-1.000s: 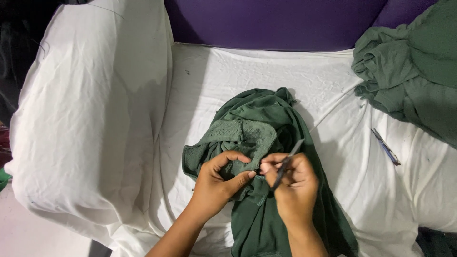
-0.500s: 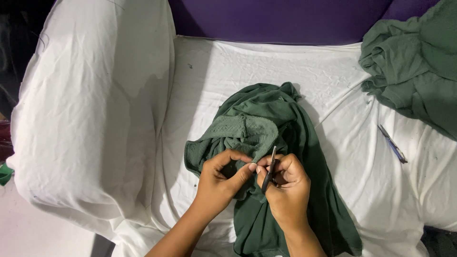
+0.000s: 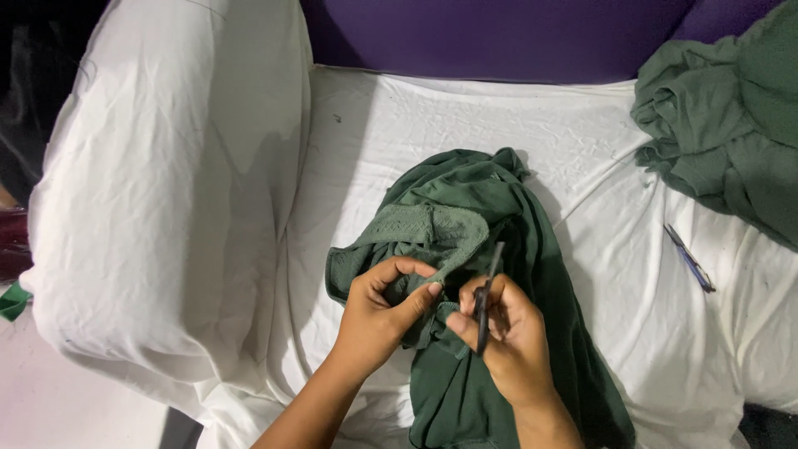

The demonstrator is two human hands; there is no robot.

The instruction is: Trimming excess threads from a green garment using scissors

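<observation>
**Small tool swings upright over the green garment**

Since the earlier frames, the thin dark tool point(image 3: 485, 299) has tipped from a slant toward the right to nearly upright, and both hands have stayed close together over the cloth.

Head view: the left hand point(image 3: 384, 312) reaches in from the near edge, wrist bent, fingers curled shut in a pinch on a fold of the crumpled dark green knit garment point(image 3: 490, 249), thumb pressed against the forefinger. The right hand point(image 3: 507, 341) sits just right of it, almost touching, fingers closed around the slender dark tool, whose tip points to the far side, above the ribbed band of the garment. What kind of tool it is cannot be told.

The garment lies in the middle of the white wrinkled sheet point(image 3: 399, 141) covering a cushioned seat. On the far right sits a second heap of green fabric point(image 3: 731, 116). Right of the hands, well apart, a blue pen point(image 3: 688, 257) lies on the sheet.
</observation>
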